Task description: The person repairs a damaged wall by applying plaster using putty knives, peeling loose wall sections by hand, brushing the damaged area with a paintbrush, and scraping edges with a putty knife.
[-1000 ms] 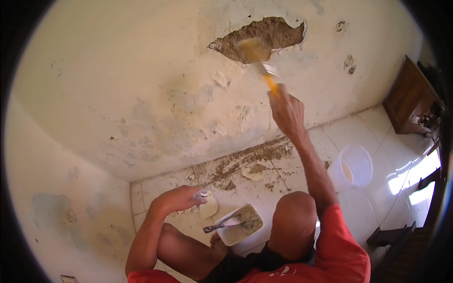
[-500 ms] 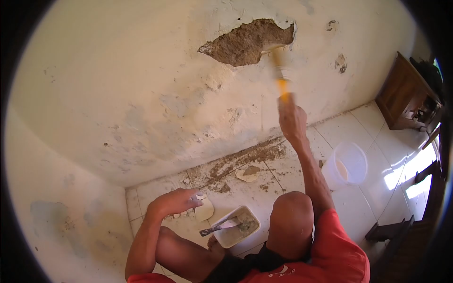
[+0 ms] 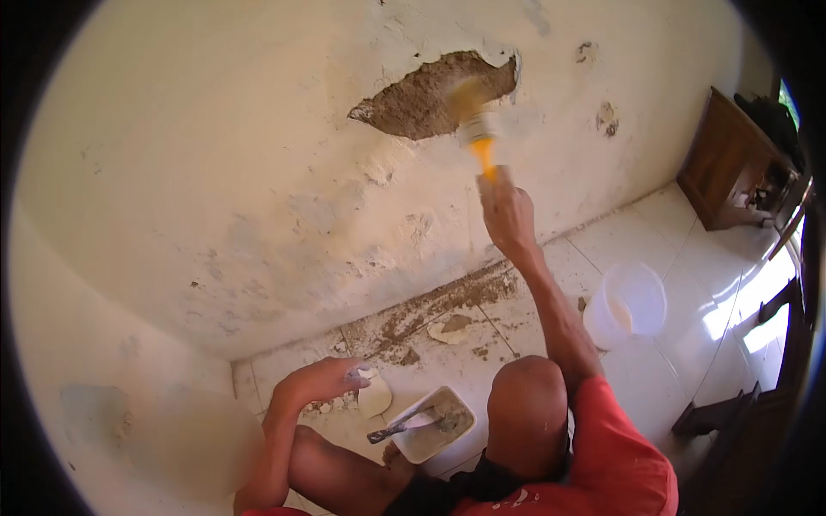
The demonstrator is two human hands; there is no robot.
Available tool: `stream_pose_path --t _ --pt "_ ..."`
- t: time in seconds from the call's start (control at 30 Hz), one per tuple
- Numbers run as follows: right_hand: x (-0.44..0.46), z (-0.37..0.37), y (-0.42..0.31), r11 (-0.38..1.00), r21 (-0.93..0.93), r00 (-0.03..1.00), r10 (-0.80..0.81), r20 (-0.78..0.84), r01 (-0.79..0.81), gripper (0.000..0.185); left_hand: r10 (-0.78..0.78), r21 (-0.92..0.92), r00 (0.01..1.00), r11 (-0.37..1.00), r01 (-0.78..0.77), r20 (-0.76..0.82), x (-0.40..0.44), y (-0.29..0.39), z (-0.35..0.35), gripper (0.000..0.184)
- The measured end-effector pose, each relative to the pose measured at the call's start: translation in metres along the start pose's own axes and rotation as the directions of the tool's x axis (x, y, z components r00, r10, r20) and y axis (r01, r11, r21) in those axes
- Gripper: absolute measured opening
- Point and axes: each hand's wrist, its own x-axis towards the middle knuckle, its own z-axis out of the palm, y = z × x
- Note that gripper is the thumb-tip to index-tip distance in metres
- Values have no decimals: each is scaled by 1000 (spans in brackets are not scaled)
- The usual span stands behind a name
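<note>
My right hand (image 3: 508,211) is closed round the yellow handle of a brush (image 3: 482,142). Its blurred bristles are over the right part of a brown hole (image 3: 413,99) in the cream wall (image 3: 258,129). Low on the left, my left hand (image 3: 331,378) has bent fingers beside a pale flat piece (image 3: 374,394); whether it grips anything is hidden. Between my legs and the wall stands a white rectangular tub (image 3: 447,443) with grey material inside and a dark-handled tool (image 3: 400,427) lying across it.
A translucent white bucket (image 3: 641,297) stands on the tiled floor at right. Brown debris (image 3: 413,314) lies along the wall's foot, with a loose plaster piece (image 3: 451,328). A wooden cabinet (image 3: 731,163) is at far right, and dark furniture (image 3: 714,417) is at lower right.
The brush went from the hole's left-middle part to its lower right edge, then back left and up over the brown surface. My left hand has barely moved. The whole view has shifted slightly.
</note>
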Motion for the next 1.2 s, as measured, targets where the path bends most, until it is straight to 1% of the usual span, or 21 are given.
stream_pose_path --t 0.03,0.07,0.13,0.17,0.2,0.23,0.27,0.3,0.37,0.4,0.43,0.47,0.6,0.67,0.73,0.8,0.9,1.0,1.07,1.13,1.2 --pt "-4 8 6 993 -40 991 -115 -64 112 20 -1 -11 1000 1000 1 4 -1 0 -5 51" --pt "-10 10 10 993 -39 990 -117 -85 114 20 3 7 1000 1000 -3 -6 -5 0 -9 51" --pt "-26 -4 3 982 145 985 134 -111 -117 18 -54 20 999 998 54 -5 -7 5 -4 51" --pt "-24 -20 2 925 149 937 348 26 -348 16 -91 -19 996 996 91 19 -7 5 -4 50" --pt "-21 -33 -1 924 149 936 352 23 -352 16 -90 -15 996 996 91 22 -7 3 -3 50" --pt "-17 -43 -4 902 408 950 239 -200 -141 14 -80 -19 997 997 80 13 -5 1 -2 49" --pt "-15 -49 -5 803 583 885 177 -431 123 13 -71 -24 997 997 71 9 -4 -1 -1 47" --pt "-10 -50 -6 804 582 884 179 -432 122 13 -70 -22 997 997 70 11 -2 -3 -2 47" --pt "7 -49 -11 608 701 740 262 -620 372 13 21 32 999 999 -21 -24 2 -7 -2 47" --pt "13 -28 9 554 788 802 324 -502 270 13 20 31 1000 999 -20 -18 2 -3 -4 47" --pt "19 -23 21 876 478 942 211 -262 -63 16 -3 14 1000 1000 3 -15 3 4 -7 46" --pt "18 -22 29 970 -41 969 242 40 -240 20 -27 -2 1000 1000 27 -8 2 8 -6 44" --pt "-24 -32 36 943 107 945 322 -57 -315 27 97 78 993 993 -92 -60 6 -11 5 42" --pt "-63 -51 67 926 193 938 341 -53 -326 31 -89 -40 995 995 91 33 -6 12 -7 41" --pt "-85 -103 82 886 -5 885 464 19 -464 32 -199 -119 979 972 203 49 -7 17 -8 41" --pt "-107 -153 117 847 -350 907 422 -16 -400 29 -66 -157 997 986 58 -45 -13 7 -1 41" --pt "-142 -220 165 615 -724 868 494 46 -311 28 -87 -180 996 980 83 -18 -19 12 4 42" --pt "-165 -249 233 425 -897 763 618 191 -120 27 -44 -111 999 993 42 -10 -18 9 8 41" --pt "-170 -249 275 378 -921 596 762 254 -91 27 -55 -271 998 961 51 -5 -16 8 10 40" --pt "-184 -240 314 342 -940 610 744 274 6 28 -20 -136 999 991 14 -44 -12 10 8 38" --pt "-196 -240 351 385 -920 628 700 341 71 28 -24 -147 1000 989 21 -17 -10 7 8 37"
